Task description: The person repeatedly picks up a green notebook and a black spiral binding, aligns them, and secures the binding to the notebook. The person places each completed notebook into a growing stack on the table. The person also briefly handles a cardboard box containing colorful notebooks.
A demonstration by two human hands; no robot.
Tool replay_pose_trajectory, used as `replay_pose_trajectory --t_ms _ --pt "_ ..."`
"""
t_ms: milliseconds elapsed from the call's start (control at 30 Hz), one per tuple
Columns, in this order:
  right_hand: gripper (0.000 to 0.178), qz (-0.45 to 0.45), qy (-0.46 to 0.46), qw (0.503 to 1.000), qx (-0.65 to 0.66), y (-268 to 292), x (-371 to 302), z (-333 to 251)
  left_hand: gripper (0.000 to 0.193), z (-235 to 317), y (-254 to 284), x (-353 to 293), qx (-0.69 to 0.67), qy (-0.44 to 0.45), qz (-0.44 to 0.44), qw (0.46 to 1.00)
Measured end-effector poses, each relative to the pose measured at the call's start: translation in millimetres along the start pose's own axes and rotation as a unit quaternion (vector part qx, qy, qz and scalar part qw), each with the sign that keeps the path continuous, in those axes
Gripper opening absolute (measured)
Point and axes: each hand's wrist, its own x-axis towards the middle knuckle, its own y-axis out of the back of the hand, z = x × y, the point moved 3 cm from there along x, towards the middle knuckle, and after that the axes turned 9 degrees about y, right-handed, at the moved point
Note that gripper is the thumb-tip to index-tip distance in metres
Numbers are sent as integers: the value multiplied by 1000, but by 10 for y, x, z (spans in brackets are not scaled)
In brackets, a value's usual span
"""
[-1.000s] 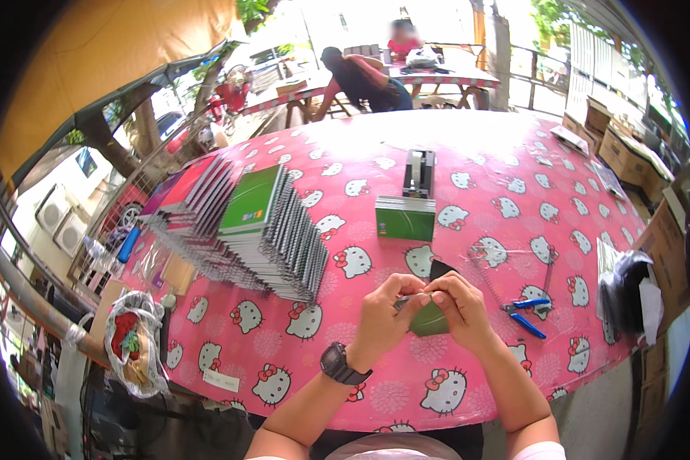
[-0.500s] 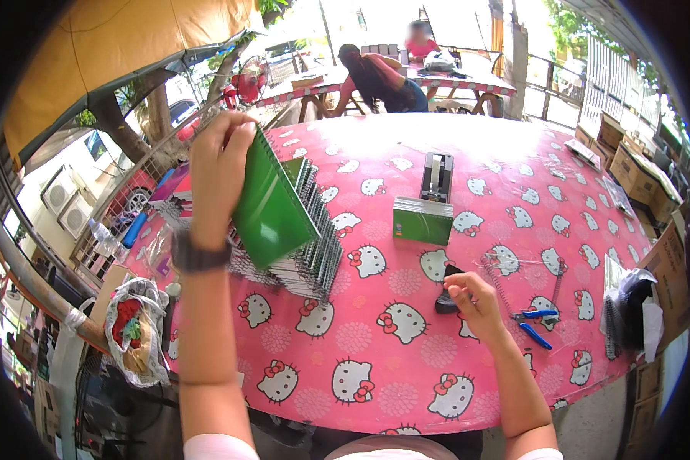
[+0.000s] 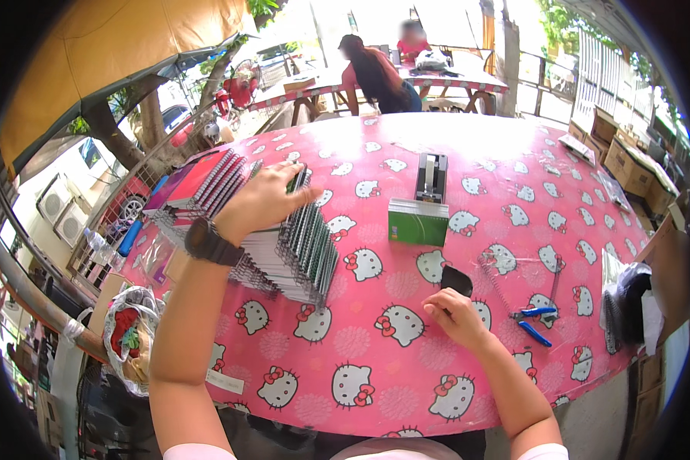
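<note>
My left hand (image 3: 272,198), with a dark watch on the wrist, rests over the top of a tall stack of spiral-bound notebooks (image 3: 308,257). Its fingers are spread and hide part of the top notebooks. My right hand (image 3: 461,318) has curled fingers around the lower part of a flat black object (image 3: 457,281), whose kind I cannot make out. Ahead of it stands a small pile of green notebooks (image 3: 418,224), just in front of a black tape dispenser (image 3: 432,176).
Blue-handled cutters (image 3: 535,326) and loose wire coils (image 3: 501,287) lie to the right. Red-covered notebooks (image 3: 205,180) are stacked at the left, above a plastic bag (image 3: 133,337). Cardboard boxes (image 3: 636,169) line the right side. Two people are at a far table (image 3: 475,83).
The green notebook that my left hand held up is no longer raised; that hand has come down onto the stack with fingers spread. My right hand has shifted slightly left and the black object has tilted.
</note>
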Motion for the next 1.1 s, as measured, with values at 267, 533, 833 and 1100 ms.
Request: replay_pose_trajectory --t_ms 267,533,833,1100 --pt "11 25 61 998 9 -47 23 0 39 508 150 -222 -82 -106 171 976" --pt "12 22 65 997 28 -77 11 43 20 1456 -1709 139 -109 -197 186 956" --pt "7 92 101 991 11 148 -14 191 12 1446 -2323 726 -81 -202 203 955" --pt "21 191 -133 936 -263 703 -211 897 12 1370 -1851 522 -198 -165 183 949"
